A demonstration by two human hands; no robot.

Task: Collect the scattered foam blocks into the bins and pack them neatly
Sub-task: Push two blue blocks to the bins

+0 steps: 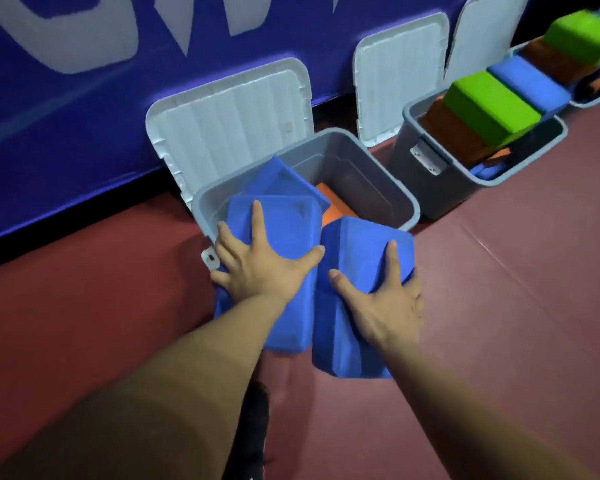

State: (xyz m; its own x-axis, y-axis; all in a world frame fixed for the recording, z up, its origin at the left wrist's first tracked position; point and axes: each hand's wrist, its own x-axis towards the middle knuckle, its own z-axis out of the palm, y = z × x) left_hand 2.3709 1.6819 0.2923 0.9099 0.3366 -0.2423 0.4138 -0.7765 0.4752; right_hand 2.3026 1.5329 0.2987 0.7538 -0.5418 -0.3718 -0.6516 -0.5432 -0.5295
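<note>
**A:** What have you got hold of?

**B:** 1 block in each. My left grip (257, 268) is spread wide over the left blue block (281, 220), with the thumb on its right edge and the outer fingers hooked round its left edge. My right grip (378, 299) clasps the right blue block (361, 244) the same way, mirrored.

**A:** Where's the bin from there?

**B:** The grey bin (361, 157) is straight ahead of both, open, with its lid (229, 112) propped behind it. Both blocks point their long axes away from me toward it, side by side. The left one's far end already reaches over the near rim. The right one sits at the near right corner, and I can't tell if it touches.

**A:** Any room inside?

**B:** A 3rd blue block (284, 178) is tilted on the left side, and an orange block (329, 199) lies low in the middle. I judge the right side freer, so my right grip has the easier drop.
</note>
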